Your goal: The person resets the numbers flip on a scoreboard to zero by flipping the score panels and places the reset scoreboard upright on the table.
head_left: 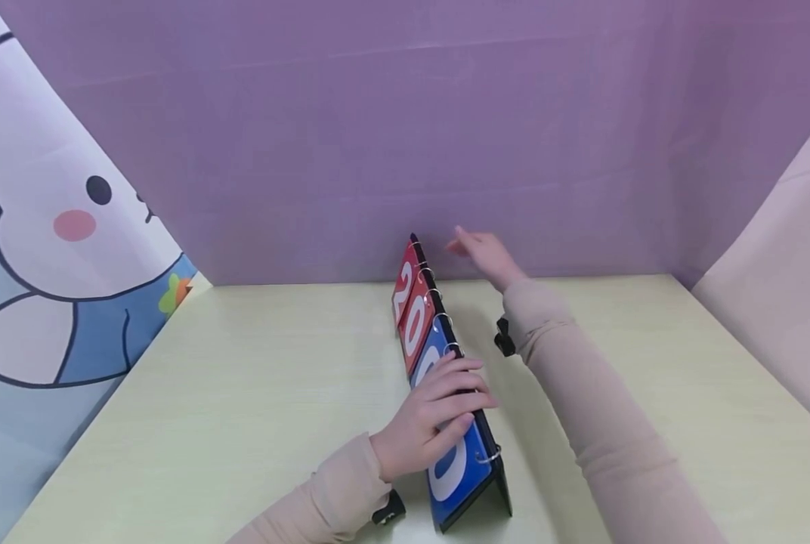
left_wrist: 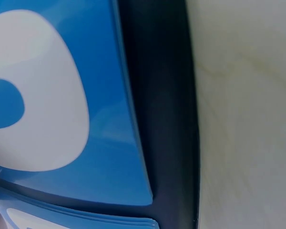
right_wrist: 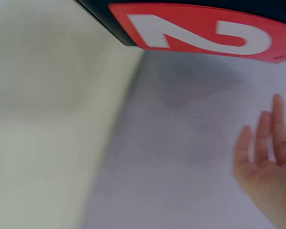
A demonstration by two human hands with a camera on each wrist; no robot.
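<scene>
A tabletop flip scoreboard [head_left: 448, 336] stands like a tent on the table, its ridge running away from me. Red cards reading 2 and 0 are at the far end; blue cards with white 0s are at the near end, hung on metal rings. My left hand [head_left: 427, 419] holds the near, blue part, fingers laid over the black top edge and partly covering a digit. Close up, the left wrist view shows a blue card [left_wrist: 102, 143]. My right hand [head_left: 490, 257] is raised beside the far end, apart from the board, fingers extended. The red 2 card [right_wrist: 200, 31] appears above it in the right wrist view.
The pale table [head_left: 276, 378] reaches back to a purple cloth wall [head_left: 378, 136]. A cartoon-printed panel [head_left: 58, 227] slopes along the left side, and a plain pale panel [head_left: 786, 287] borders the right. Both wrists carry a small black device.
</scene>
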